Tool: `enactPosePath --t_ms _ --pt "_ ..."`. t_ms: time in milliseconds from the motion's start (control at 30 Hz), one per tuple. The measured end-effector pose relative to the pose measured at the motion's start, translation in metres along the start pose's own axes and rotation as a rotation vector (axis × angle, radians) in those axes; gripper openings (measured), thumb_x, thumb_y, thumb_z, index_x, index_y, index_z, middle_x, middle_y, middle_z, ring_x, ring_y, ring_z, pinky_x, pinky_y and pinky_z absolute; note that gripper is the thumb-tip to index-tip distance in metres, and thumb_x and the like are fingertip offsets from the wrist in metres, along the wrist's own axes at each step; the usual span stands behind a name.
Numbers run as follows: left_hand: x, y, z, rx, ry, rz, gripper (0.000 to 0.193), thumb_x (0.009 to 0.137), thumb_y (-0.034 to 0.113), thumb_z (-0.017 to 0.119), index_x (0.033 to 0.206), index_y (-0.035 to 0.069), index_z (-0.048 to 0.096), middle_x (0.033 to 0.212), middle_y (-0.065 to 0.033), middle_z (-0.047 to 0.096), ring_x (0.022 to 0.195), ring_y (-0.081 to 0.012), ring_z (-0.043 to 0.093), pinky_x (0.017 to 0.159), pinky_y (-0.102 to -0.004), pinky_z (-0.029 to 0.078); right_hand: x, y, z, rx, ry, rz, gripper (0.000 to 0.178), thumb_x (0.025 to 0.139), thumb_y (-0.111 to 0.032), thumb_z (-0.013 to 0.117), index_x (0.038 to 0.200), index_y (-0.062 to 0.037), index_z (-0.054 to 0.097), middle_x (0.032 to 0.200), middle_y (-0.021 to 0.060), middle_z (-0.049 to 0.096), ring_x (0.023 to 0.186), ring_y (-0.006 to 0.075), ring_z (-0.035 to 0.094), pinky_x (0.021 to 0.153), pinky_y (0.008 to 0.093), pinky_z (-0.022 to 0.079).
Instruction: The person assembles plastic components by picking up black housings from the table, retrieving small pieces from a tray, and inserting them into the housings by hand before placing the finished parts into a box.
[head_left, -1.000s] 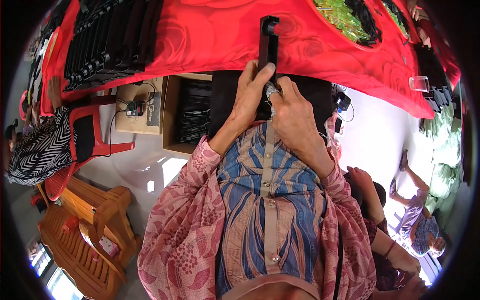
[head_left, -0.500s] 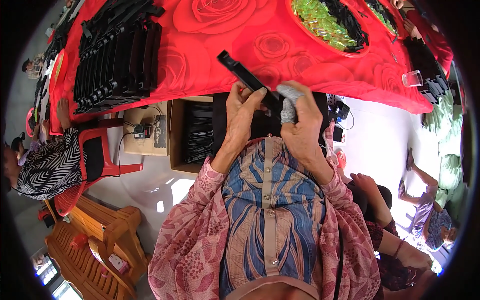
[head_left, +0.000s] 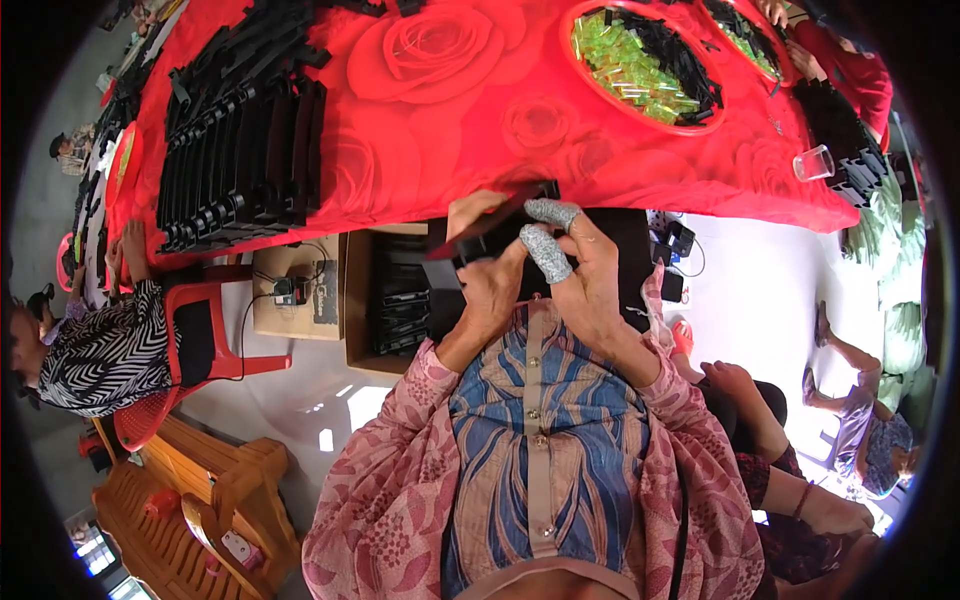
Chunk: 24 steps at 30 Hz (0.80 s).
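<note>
By the left hand (head_left: 490, 285), a blurred black part (head_left: 490, 228) is gripped at the near edge of the red table (head_left: 440, 140). The right hand (head_left: 590, 275) is bent at its right end; whether it is gripped there cannot be told. At left, black pieces (head_left: 240, 155) are lined up.

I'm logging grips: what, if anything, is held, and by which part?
A long black part, blurred: the left hand grips its middle; the right hand is at its right end, contact unclear.
</note>
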<state>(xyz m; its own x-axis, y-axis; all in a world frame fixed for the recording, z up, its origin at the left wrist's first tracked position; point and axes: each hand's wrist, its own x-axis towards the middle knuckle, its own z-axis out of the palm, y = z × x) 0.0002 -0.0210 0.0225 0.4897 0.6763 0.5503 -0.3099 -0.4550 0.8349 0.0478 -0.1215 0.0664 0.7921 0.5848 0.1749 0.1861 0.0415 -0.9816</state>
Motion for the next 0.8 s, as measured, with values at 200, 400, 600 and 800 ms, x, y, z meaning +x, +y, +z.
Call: enactPosePath --t_ms 200,400,600,800 --pt "-0.001 0.017 -0.012 0.089 -0.117 0.165 0.038 0.075 0.020 0.070 0.104 -0.001 0.060 0.105 -0.0161 0.055 0.095 -0.0283 0.056 0.083 -0.0362 0.045 -0.012 -0.039 -0.006 0.005 0.006 0.044 0.049 0.086 -0.014 0.067 0.123 0.0092 0.045 0.098 0.0175 0.061 0.085 0.0164 0.061 0.073 0.0278 0.051" --pt "-0.005 0.034 -0.012 -0.052 -0.158 0.355 0.036 0.078 0.006 0.069 0.112 -0.002 0.063 0.117 -0.0206 0.051 0.110 -0.0340 0.051 0.077 -0.0324 0.053 -0.028 -0.069 -0.008 -0.098 -0.059 -0.062 0.059 0.077 -0.014 0.073 0.125 0.0050 0.044 0.117 0.0207 0.050 0.106 0.0300 0.054 0.092 0.0363 0.044" --pt "0.005 0.033 -0.008 0.069 -0.229 0.320 0.041 0.080 0.012 0.068 0.117 -0.003 0.060 0.125 -0.0231 0.049 0.116 -0.0391 0.050 0.095 -0.0434 0.045 -0.021 -0.043 -0.006 -0.051 0.033 -0.052 0.057 0.074 -0.002 0.069 0.125 0.0039 0.045 0.118 0.0181 0.050 0.110 0.0285 0.054 0.094 0.0353 0.043" --pt "0.005 0.024 -0.009 -0.020 -0.286 0.305 0.043 0.082 0.011 0.066 0.121 -0.004 0.057 0.130 -0.0252 0.046 0.122 -0.0418 0.046 0.100 -0.0469 0.041 -0.017 -0.042 -0.004 0.076 0.049 0.019 0.058 0.076 0.005 0.066 0.130 0.0006 0.044 0.120 0.0122 0.052 0.103 0.0199 0.058 0.082 0.0291 0.050"
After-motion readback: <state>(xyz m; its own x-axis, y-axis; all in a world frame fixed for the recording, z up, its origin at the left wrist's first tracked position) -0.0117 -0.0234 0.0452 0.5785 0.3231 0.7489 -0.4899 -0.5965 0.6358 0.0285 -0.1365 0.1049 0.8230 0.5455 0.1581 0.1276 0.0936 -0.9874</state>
